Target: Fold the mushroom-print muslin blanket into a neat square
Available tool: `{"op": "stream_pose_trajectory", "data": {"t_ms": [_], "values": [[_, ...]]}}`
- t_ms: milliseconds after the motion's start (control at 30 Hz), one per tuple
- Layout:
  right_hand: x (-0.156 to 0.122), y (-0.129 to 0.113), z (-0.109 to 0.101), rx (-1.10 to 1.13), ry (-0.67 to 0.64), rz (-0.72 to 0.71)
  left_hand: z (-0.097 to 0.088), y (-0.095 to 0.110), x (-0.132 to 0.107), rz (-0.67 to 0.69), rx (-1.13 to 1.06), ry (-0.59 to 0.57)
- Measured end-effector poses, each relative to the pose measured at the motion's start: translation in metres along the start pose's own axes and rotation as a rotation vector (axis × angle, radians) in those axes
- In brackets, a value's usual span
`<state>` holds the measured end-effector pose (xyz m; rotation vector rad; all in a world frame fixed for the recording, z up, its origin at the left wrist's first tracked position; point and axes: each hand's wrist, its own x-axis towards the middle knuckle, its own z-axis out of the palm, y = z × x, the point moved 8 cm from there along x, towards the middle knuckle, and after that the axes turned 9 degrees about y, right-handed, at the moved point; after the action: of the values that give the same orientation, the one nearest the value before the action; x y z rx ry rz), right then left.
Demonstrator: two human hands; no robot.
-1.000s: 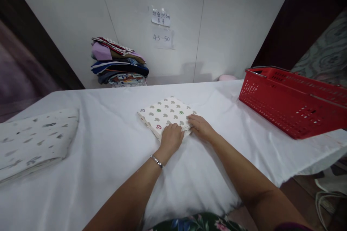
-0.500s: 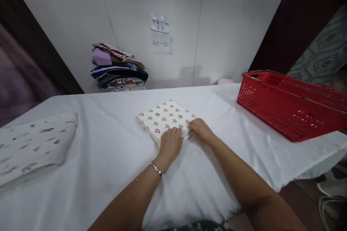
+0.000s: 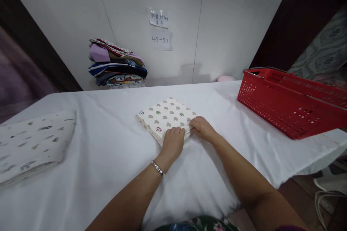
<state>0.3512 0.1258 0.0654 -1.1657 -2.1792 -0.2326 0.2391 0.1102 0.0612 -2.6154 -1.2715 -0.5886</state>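
Observation:
A folded cream cloth with a mushroom print [image 3: 165, 115] lies in the middle of the white-covered table [image 3: 108, 144]. My left hand [image 3: 172, 142], a bracelet on its wrist, grips the cloth's near edge with curled fingers. My right hand [image 3: 202, 128] pinches the cloth's near right corner, fingers closed on it. Both hands sit side by side, almost touching.
A red plastic basket [image 3: 292, 101] stands at the table's right edge. A folded patterned white fabric [image 3: 29, 144] lies at the far left. A stack of folded coloured clothes [image 3: 116, 63] rests against the back wall under two paper notes [image 3: 159, 29].
Both hands stay on the cloth's near edge; they have barely shifted. The camera view wobbled slightly up and down.

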Motion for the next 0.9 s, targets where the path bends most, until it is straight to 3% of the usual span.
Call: {"op": "stream_pose_trajectory", "data": {"t_ms": [467, 633, 900], "values": [[-0.0033, 0.0033, 0.0013, 0.018, 0.013, 0.015, 0.0004, -0.0035, -0.0003, -0.033, -0.018, 0.026], [-0.0051, 0.0046, 0.0055, 0.051, -0.045, 0.03, 0.0026, -0.0039, -0.0005, -0.03, -0.007, 0.053], [-0.0058, -0.0026, -0.0022, 0.108, -0.029, -0.026, 0.0017, -0.0053, 0.0009, -0.061, -0.021, 0.04]]}}
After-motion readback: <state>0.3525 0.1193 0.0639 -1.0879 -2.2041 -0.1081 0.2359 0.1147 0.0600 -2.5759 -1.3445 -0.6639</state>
